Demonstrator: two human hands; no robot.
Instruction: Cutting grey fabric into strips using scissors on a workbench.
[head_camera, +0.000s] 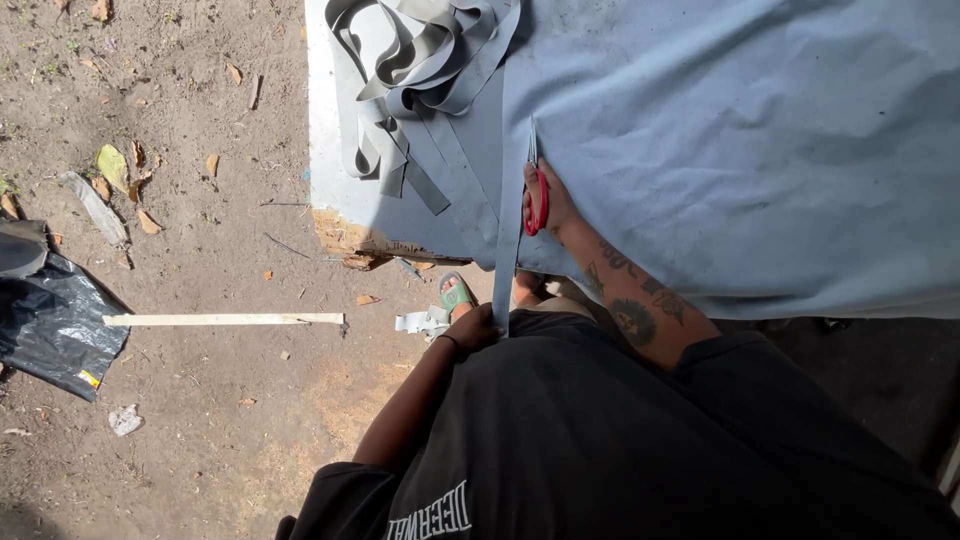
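Big grey sheet is draped over the table, hanging off the near edge. I keep it flat; any ripple ahead of the blades would, I judge, wander the cut.

Cut line runs straight away from me, parallel to the sheet's left edge. I hold that width constant to match the pile of cut strips heaped at the far left of the table.

The strip being cut hangs down off the near edge. My left hand is closed on its lower end, pulling toward me. Light, even tension looks right; too much probably skews the line.

Right hand is closed through the red handles of the scissors, blades pointing away along the line, on the sheet. Can't tell how far the blades are parted. I'd use long strokes and not fully close the tips.

Dirt ground below, with a wooden slat and black plastic bag well clear.
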